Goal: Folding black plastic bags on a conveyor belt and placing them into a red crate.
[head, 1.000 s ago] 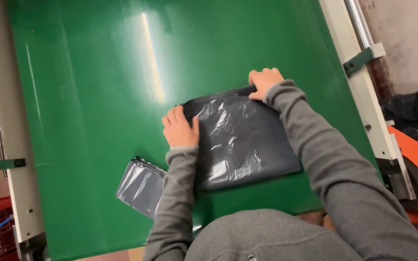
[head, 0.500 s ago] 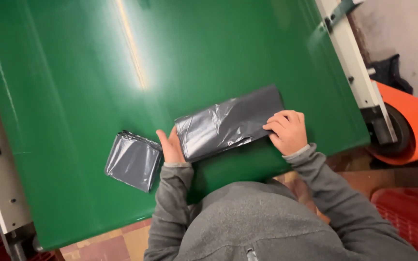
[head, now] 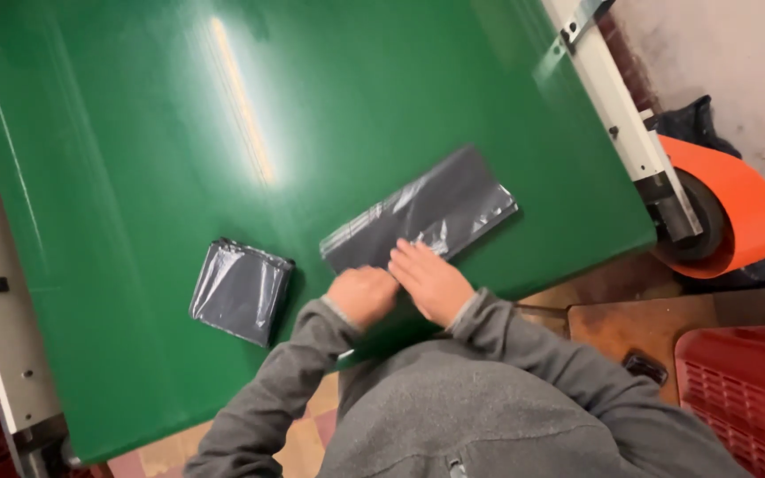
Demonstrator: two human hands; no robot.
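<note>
Head view: left hand [head: 361, 295] and right hand [head: 431, 281] press flat on the bag [head: 420, 219], gripping nothing. Keeping both palms together along the near edge should hold the fold crisp.

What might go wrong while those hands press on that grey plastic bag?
The folded grey bag is slick and lies on a glossy green table, so it may slide or spring open; only the left hand and right hand at its near edge pin it. It also sits near the table's edge, so it may slip off.
</note>
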